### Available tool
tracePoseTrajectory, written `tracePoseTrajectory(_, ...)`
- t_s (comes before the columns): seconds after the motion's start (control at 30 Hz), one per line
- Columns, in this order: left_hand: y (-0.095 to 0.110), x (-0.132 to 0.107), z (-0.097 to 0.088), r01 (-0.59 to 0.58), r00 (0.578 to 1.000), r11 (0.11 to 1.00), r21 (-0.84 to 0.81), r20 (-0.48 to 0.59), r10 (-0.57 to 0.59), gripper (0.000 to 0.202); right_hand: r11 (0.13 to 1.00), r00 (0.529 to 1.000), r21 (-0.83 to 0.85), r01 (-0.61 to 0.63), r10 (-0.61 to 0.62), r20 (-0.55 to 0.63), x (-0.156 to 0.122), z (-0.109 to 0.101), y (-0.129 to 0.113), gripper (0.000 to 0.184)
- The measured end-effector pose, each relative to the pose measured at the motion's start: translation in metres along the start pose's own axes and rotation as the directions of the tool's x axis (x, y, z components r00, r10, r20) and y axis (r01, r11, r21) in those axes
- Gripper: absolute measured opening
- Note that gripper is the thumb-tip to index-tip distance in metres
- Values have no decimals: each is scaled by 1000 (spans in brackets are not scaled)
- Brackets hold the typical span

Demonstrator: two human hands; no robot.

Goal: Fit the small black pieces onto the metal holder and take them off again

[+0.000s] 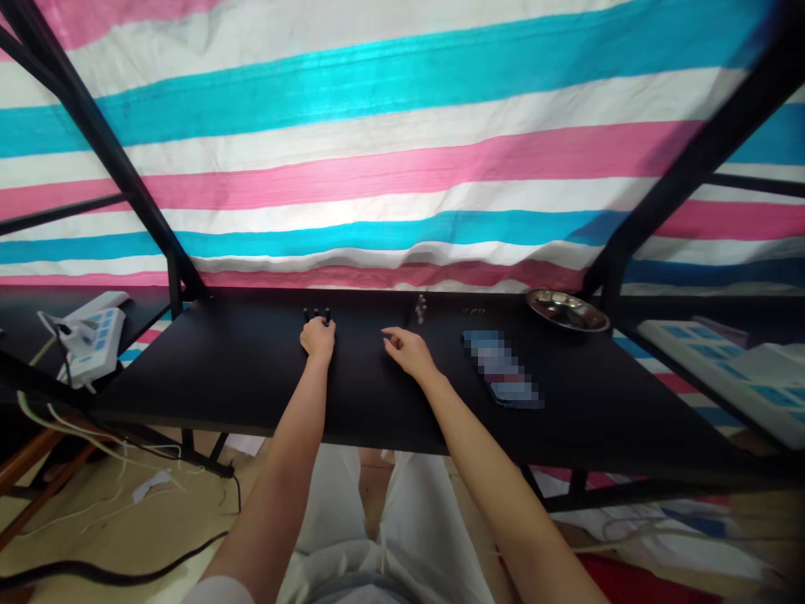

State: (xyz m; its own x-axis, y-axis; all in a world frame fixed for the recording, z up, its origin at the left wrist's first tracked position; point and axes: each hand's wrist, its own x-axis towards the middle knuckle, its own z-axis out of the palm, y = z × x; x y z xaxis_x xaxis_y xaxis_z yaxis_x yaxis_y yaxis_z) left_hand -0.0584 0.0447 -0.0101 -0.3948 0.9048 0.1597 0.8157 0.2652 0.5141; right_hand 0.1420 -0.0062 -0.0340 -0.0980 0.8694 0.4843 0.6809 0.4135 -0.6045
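I sit at a black table [251, 377] with both arms stretched forward. My left hand [318, 338] rests on the tabletop with its fingers curled, right behind three small black upright pieces [316, 315]. My right hand [407, 350] lies on the table further right, fingers bent and pinched together; what they hold, if anything, is too small to make out. A small pale upright piece [421, 308] stands just beyond my right hand. A row of tiny dark bits [474, 311] lies to its right.
A round metal dish [568, 310] sits at the table's back right. A blurred flat object [503, 369] lies right of my right hand. A white power strip [94, 331] and cables are at left, black frame bars on both sides, a striped cloth behind.
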Motion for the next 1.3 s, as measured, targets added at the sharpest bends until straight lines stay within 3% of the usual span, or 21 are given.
tracePoseTrajectory(0.33, 1, 0, -2, 7, 1000, 1000, 5, 12, -7, 31, 999, 994, -23, -33, 30, -108, 0, -7, -1, 30)
tracePoseTrajectory(0.87, 0, -3, -7, -10, 999, 1000, 8, 41, 10, 25, 995, 988, -81, -62, 49, -145, 0, -10, 3, 30)
tracePoseTrajectory(0.97, -1, -5, -6, -34, 999, 999, 16, 21, 34, 24, 985, 971, -119, -127, 100, -216, 1, -15, 4, 31)
tracePoseTrajectory(1.07, 3, -14, -5, -145, 989, 989, 29, 2, 145, 25, 951, 928, -173, -255, 190, -320, 2, -22, 6, 31)
tracePoseTrajectory(1.13, 11, -25, -4, -286, 958, 958, 26, 18, 285, 26, 914, 907, -229, -335, 247, -342, 3, -25, 9, 31)
tracePoseTrajectory(1.2, 23, -39, -3, -456, 888, 890, 7, 60, 455, 28, 871, 899, -294, -394, 299, -321, 2, -27, 12, 31)
tracePoseTrajectory(1.3, 42, -58, 3, -708, 697, 704, -51, 112, 708, 33, 820, 899, -376, -431, 356, -254, 1, -24, 14, 33)
